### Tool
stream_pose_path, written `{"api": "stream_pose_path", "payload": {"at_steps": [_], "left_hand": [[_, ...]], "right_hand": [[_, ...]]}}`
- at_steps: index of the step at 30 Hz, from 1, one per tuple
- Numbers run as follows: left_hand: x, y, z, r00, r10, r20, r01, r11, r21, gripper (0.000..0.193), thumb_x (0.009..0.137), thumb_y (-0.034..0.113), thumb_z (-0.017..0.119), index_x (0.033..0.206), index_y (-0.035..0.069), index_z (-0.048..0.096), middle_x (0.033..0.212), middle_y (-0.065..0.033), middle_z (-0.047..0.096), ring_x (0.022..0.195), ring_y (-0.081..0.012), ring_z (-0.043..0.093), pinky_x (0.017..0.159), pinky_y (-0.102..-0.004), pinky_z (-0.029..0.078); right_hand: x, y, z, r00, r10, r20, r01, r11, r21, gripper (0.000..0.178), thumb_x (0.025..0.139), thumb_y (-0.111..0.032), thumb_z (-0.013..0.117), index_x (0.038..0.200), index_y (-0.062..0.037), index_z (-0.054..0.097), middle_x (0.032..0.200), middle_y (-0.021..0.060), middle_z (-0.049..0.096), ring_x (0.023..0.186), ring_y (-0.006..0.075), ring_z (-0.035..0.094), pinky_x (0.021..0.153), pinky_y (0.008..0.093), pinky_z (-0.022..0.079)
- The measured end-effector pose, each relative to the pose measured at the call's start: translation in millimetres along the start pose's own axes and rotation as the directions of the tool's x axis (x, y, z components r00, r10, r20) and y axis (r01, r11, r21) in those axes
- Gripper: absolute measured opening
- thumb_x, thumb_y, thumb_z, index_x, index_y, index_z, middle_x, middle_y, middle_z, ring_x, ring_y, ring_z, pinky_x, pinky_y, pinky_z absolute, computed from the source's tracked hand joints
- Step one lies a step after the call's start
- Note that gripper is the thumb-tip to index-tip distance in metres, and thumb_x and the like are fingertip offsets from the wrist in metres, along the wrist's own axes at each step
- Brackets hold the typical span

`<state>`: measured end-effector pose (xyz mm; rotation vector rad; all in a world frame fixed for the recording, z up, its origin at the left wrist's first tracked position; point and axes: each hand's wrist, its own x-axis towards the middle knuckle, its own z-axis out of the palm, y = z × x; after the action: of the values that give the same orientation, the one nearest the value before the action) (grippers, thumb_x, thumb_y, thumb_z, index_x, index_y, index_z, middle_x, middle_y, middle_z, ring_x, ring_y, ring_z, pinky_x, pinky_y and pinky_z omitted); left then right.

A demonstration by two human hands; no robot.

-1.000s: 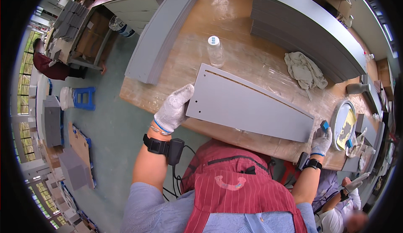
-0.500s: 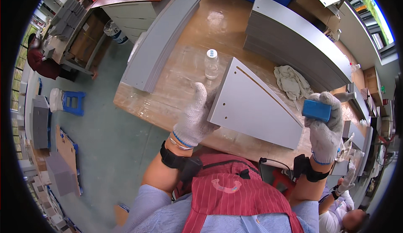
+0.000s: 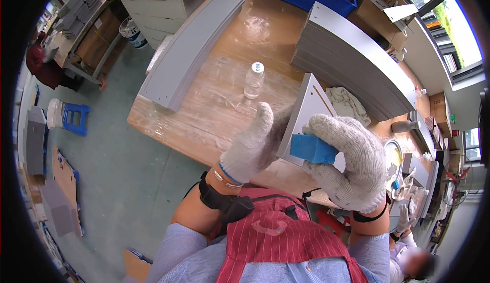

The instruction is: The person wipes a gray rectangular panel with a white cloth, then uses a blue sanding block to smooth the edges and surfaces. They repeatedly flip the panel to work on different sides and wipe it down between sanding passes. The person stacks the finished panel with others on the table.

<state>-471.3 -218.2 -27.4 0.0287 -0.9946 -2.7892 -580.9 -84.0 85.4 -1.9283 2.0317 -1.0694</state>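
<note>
Both my hands wear white knitted gloves. My left hand [image 3: 255,143] grips a light grey flat panel [image 3: 305,112] at its left edge; the thumb points up and the other fingers are hidden behind the panel. The panel stands tilted over the near part of the table and has a long narrow groove. In my right hand [image 3: 357,165] is a small blue block [image 3: 312,149], pinched between thumb and fingers. The block overlaps the panel's lower left part in view; whether the two touch I cannot tell.
On the wooden table [image 3: 214,99] stands a clear bottle [image 3: 254,81] with a white cap. Long stacks of grey panels lie left [image 3: 196,48] and right [image 3: 352,58]. A white cloth [image 3: 347,105] lies beyond my panel. A blue stool [image 3: 75,119] stands left; another person [image 3: 408,255] is at lower right.
My right hand has moved left with the blue block, now in front of the panel. The panel has turned more edge-on and shifted right, with my left hand still on it.
</note>
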Motion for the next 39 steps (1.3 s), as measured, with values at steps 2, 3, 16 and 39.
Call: {"api": "stream_pose_path", "payload": {"at_steps": [2, 3, 16, 39], "left_hand": [[-1, 0, 0, 0.999, -0.026, -0.022, 0.026, 0.999, -0.021, 0.093, 0.098, 0.073, 0.020, 0.154, -0.001, 0.030, 0.151, -0.0175, 0.045, 0.138, -0.0285, 0.046, 0.115, -0.0424, 0.038], [-1, 1, 1, 0.999, -0.039, -0.033, 0.038, 0.999, -0.028, 0.094, 0.098, 0.073, 0.020, 0.154, -0.001, 0.030, 0.150, -0.0180, 0.046, 0.138, -0.0288, 0.046, 0.114, -0.0425, 0.039], [-3, 3, 4, 0.998, -0.028, 0.047, 0.028, 1.000, 0.004, 0.103, 0.095, 0.078, 0.025, 0.157, -0.004, 0.020, 0.159, -0.0182, 0.033, 0.147, -0.0284, 0.033, 0.120, -0.0414, 0.028], [9, 11, -2, 0.953, -0.007, -0.303, 0.164, 0.854, 0.493, 0.039, 0.090, 0.009, 0.070, 0.123, -0.003, 0.055, 0.107, -0.0056, 0.064, 0.097, -0.0121, 0.059, 0.089, -0.0291, 0.049]], "right_hand": [[2, -2, 3, 0.999, -0.038, 0.009, 0.038, 0.999, -0.014, 0.050, 0.071, -0.006, 0.079, 0.118, -0.0011, 0.066, 0.105, 0.0153, 0.072, 0.092, 0.0314, 0.071, 0.079, 0.0378, 0.056], [3, -3, 4, 0.998, -0.058, 0.012, 0.058, 0.998, -0.022, 0.049, 0.070, -0.007, 0.080, 0.118, -0.0013, 0.067, 0.104, 0.0155, 0.072, 0.091, 0.0323, 0.071, 0.078, 0.0382, 0.056], [6, -13, 6, 0.993, -0.088, 0.078, 0.093, 0.993, -0.067, 0.049, 0.071, -0.007, 0.077, 0.119, -0.0033, 0.067, 0.102, 0.0163, 0.071, 0.089, 0.0325, 0.071, 0.078, 0.0407, 0.056], [10, 75, -16, 0.816, 0.492, -0.303, -0.397, 0.858, 0.325, 0.047, 0.083, -0.002, 0.075, 0.127, -0.0039, 0.061, 0.092, 0.0038, 0.066, 0.078, 0.0098, 0.062, 0.073, 0.0262, 0.053]]}}
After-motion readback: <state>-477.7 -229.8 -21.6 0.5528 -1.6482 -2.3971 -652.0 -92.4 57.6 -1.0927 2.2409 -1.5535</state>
